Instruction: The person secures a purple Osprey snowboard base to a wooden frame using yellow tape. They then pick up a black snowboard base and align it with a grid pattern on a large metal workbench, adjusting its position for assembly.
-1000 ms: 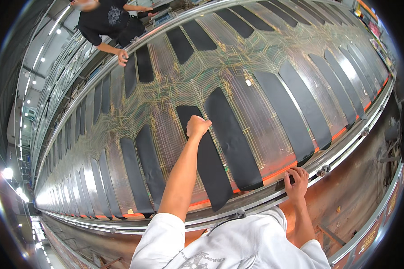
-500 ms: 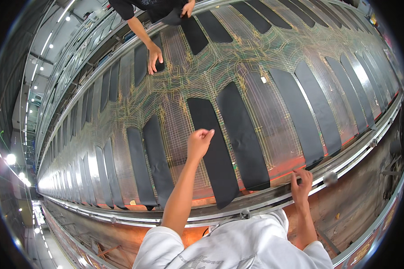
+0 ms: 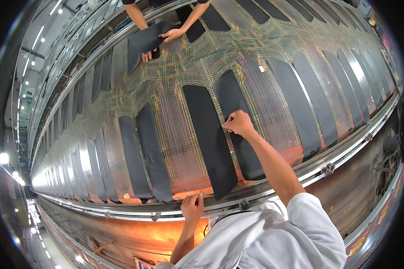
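Observation:
Two long black sheet panels lie side by side before me on the patterned table: the left panel hangs a little over the near edge, and beside it is the right panel. My right hand reaches over the right panel, fingertips pinched at the gap by the left panel's edge. Whether they grip anything is hidden. My left hand is curled closed by the near rail, left of the left panel's lower end, with nothing showing in it.
Across the table, a co-worker's hands hold a lifted, bent black panel. More dark panels lie in rows along both sides. A metal rail runs along the near edge. A small white piece lies on the table.
My left hand has drawn back from the left panel to the near rail. My right hand has moved from the rail onto the panels. The co-worker has folded up a far panel.

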Demonstrator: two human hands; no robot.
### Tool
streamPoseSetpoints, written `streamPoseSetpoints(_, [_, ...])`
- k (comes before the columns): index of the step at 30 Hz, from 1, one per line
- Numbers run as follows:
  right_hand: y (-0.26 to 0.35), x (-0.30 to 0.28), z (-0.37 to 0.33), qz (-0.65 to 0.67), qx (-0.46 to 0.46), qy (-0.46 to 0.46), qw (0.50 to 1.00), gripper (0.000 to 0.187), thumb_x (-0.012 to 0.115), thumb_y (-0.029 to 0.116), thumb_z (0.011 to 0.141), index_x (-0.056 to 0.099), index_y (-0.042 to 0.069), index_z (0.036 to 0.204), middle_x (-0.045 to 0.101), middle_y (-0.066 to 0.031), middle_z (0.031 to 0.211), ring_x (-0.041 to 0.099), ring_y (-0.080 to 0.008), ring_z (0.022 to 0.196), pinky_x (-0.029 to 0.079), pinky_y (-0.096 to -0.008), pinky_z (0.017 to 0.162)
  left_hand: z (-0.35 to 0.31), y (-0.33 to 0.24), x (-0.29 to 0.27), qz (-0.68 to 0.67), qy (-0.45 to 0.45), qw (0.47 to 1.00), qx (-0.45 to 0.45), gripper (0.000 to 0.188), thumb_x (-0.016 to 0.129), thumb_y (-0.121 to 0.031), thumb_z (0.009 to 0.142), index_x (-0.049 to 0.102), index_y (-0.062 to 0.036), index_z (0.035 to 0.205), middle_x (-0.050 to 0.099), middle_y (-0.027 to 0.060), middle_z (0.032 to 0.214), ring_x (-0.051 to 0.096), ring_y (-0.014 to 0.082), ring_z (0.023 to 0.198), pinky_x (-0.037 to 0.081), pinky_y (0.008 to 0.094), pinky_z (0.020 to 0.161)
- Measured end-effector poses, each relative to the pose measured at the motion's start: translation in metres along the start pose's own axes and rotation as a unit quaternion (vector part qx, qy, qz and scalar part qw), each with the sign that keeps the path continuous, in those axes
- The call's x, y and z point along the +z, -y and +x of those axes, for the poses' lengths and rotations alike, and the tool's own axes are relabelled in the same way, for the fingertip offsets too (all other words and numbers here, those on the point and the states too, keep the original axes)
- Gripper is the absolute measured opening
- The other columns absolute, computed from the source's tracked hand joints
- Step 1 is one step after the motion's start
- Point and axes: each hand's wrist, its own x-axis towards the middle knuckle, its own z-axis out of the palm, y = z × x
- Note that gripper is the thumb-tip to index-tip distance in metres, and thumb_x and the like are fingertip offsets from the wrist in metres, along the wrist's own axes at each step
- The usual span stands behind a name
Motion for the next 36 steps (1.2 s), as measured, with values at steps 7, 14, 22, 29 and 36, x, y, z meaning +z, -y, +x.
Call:
streamPoseSetpoints(7, [0.009,0.005,-0.004,-0.056,-0.002,-0.014,0.998,0.013,0.078,0.018,0.074,0.071,0.008,0.074,0.072,-0.0053,0.067,0.071,-0.0202,0.062,0.058,-0.0344,0.067,0.012,-0.014,-0.003,-0.086,0.018,0.988,-0.123,0.017,0.072,-0.017,0.093,0.072,-0.0018,0.087,0.068,0.0086,0.072,0.063,0.0239,0.063,0.05,0.0334,0.061])
streamPoseSetpoints(14, [-0.046,0.013,-0.081,-0.046,-0.113,-0.02,0.992,0.024,0.078,0.027,0.082,0.072,0.004,0.085,0.072,-0.0156,0.077,0.072,-0.035,0.076,0.056,-0.0423,0.071,0.141,-0.087,0.009,0.029,0.256,0.965,-0.043,0.048,0.054,-0.023,0.098,0.053,-0.0088,0.144,0.072,0.0218,0.084,0.072,0.0361,0.077,0.056,0.0476,0.072])
streamPoseSetpoints(22, [-0.115,0.015,-0.225,-0.024,-0.258,0.008,0.966,0.014,0.075,0.019,0.089,0.071,0.005,0.086,0.07,-0.0087,0.074,0.068,-0.0281,0.068,0.054,-0.0383,0.066,0.222,-0.135,0.068,0.246,0.36,0.9,0.014,0.078,0.056,-0.015,0.089,0.027,0.0068,0.157,0.075,0.0184,0.088,0.076,0.033,0.082,0.059,0.0488,0.067])
streamPoseSetpoints(29, [-0.149,0.017,-0.232,-0.16,-0.37,-0.07,0.912,0.01,0.075,0.023,0.087,0.074,0.013,0.087,0.072,-0.0049,0.08,0.068,-0.0246,0.079,0.054,-0.0362,0.074,0.227,-0.147,0.078,0.32,0.358,0.875,0.06,0.076,0.064,-0.012,0.085,0.035,0.0157,0.149,0.076,0.0134,0.086,0.076,0.0246,0.077,0.059,0.0379,0.061])
streamPoseSetpoints(36, [-0.141,0.022,-0.233,-0.219,-0.309,-0.088,0.921,0.013,0.077,0.027,0.083,0.074,0.015,0.082,0.07,-0.0049,0.073,0.068,-0.0267,0.073,0.055,-0.0423,0.065,0.24,-0.149,0.082,0.262,0.27,0.92,0.106,0.056,0.063,-0.013,0.085,0.052,0.0176,0.132,0.075,0.0215,0.103,0.076,0.0317,0.09,0.061,0.0432,0.074])
